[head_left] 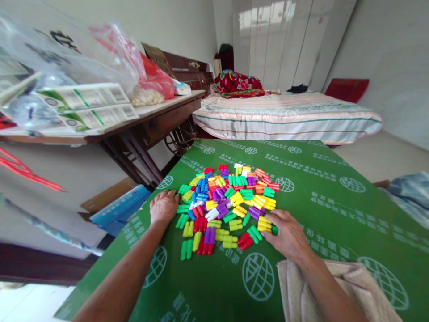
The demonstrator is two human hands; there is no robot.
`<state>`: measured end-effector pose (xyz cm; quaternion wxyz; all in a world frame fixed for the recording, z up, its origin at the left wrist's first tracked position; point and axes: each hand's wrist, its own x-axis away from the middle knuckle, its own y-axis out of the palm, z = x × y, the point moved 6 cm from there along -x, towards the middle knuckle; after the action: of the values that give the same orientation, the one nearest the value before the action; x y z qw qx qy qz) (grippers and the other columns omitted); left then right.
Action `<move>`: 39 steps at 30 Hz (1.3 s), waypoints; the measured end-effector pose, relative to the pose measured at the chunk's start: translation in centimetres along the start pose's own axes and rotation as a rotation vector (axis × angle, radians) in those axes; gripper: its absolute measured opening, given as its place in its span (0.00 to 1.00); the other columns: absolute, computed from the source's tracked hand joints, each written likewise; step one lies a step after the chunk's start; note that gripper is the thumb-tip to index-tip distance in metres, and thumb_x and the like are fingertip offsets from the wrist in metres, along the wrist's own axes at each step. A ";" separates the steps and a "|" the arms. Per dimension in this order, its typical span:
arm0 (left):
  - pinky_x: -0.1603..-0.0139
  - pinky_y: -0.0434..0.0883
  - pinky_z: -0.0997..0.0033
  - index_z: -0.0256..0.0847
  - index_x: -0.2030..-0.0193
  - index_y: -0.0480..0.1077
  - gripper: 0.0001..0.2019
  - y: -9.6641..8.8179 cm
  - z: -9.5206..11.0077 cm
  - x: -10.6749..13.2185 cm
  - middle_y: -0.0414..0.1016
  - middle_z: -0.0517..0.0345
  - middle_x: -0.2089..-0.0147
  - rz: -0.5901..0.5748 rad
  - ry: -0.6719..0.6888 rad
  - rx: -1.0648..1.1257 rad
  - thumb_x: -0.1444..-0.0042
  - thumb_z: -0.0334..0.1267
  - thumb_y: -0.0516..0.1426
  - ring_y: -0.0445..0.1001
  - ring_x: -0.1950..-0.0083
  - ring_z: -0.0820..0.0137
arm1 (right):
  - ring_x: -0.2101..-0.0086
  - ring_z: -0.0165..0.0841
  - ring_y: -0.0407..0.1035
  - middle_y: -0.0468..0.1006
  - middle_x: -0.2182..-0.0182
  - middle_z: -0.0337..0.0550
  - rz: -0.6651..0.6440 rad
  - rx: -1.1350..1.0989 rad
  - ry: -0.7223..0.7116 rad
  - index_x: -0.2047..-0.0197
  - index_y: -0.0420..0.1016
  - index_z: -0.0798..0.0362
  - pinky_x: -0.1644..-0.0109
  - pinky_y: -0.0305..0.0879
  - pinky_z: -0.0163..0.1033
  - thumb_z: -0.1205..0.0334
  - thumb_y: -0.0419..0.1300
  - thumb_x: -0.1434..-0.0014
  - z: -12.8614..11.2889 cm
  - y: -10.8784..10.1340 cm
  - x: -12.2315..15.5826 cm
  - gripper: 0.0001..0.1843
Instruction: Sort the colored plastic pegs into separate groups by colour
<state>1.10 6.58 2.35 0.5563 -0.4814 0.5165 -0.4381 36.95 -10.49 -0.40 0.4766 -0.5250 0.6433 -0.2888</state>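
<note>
A spread of plastic toy building blocks [217,208] in red, green, yellow, blue, purple, orange and white lies on the green board [214,290]. Most are short, finger-like pieces joined side by side. My left hand [164,206] rests on the board at the pile's left edge, fingers loosely laid out and nothing visible in them. At the right edge, my right hand [284,232] has its thumb and fingers around a yellow block [264,224]. A green block [275,230] shows partly under that hand. Just left of it is a red-and-green pair [250,238].
A folded beige cloth [338,286] lies under my right forearm. On the left stands a side table [147,117] with cartons [90,105] and plastic bags [117,58]. Beyond the board is a bed [288,112]. A blue box [120,208] sits low at left.
</note>
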 end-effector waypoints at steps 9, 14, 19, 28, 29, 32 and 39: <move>0.40 0.61 0.52 0.41 0.42 0.67 0.24 0.2 -0.1 0.0 0.67 0.47 0.39 0.011 0.006 0.010 0.38 0.46 0.42 0.62 0.38 0.53 | 0.53 0.40 0.67 0.76 0.54 0.46 0.056 0.030 0.003 0.53 0.76 0.50 0.50 0.66 0.45 0.59 0.60 0.46 0.1 0.3 -0.1 0.17; 0.41 0.61 0.52 0.42 0.43 0.68 0.23 0.1 -0.1 0.0 0.68 0.47 0.39 0.024 0.007 0.010 0.38 0.45 0.42 0.63 0.39 0.53 | 0.53 0.40 0.67 0.76 0.54 0.47 0.084 0.038 0.010 0.53 0.76 0.50 0.50 0.66 0.45 0.57 0.60 0.46 0.1 0.4 -0.1 0.17; 0.40 0.61 0.52 0.41 0.42 0.67 0.24 0.3 -0.2 0.0 0.67 0.46 0.38 0.014 0.006 0.012 0.38 0.45 0.42 0.62 0.38 0.53 | 0.52 0.42 0.66 0.75 0.53 0.50 0.127 0.054 -0.003 0.50 0.75 0.54 0.49 0.66 0.46 0.52 0.59 0.44 -0.4 0.1 -0.3 0.21; 0.41 0.60 0.54 0.43 0.43 0.68 0.23 0.2 -0.3 0.1 0.68 0.48 0.39 0.035 0.003 0.009 0.38 0.46 0.42 0.63 0.39 0.55 | 0.45 0.46 0.60 0.70 0.48 0.54 0.172 0.080 -0.060 0.48 0.75 0.55 0.44 0.63 0.52 0.55 0.58 0.44 -1.2 0.3 -0.5 0.22; 0.41 0.60 0.54 0.43 0.43 0.68 0.23 0.2 -0.3 0.2 0.67 0.48 0.39 0.039 0.003 0.009 0.38 0.46 0.42 0.63 0.39 0.55 | 0.44 0.46 0.60 0.70 0.48 0.54 0.172 0.075 -0.073 0.48 0.75 0.55 0.43 0.62 0.52 0.56 0.58 0.45 -1.1 0.5 -0.5 0.22; 0.41 0.60 0.54 0.43 0.43 0.68 0.23 0.3 -0.3 0.2 0.67 0.48 0.39 0.040 0.008 0.008 0.38 0.46 0.42 0.62 0.39 0.55 | 0.41 0.47 0.56 0.68 0.45 0.54 0.175 0.081 -0.100 0.46 0.74 0.54 0.41 0.60 0.53 0.57 0.58 0.45 -1.1 0.7 -0.5 0.23; 0.40 0.60 0.55 0.43 0.43 0.67 0.23 0.4 -0.3 0.2 0.67 0.49 0.39 0.031 0.008 0.010 0.38 0.46 0.42 0.62 0.38 0.55 | 0.38 0.50 0.51 0.62 0.40 0.56 0.130 0.128 -0.104 0.42 0.72 0.52 0.41 0.60 0.55 0.56 0.56 0.41 -1.2 1.1 -0.5 0.24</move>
<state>0.78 6.45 1.97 0.5634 -0.4688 0.5239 -0.4340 35.39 -9.84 -0.75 0.5595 -0.4651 0.6306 -0.2702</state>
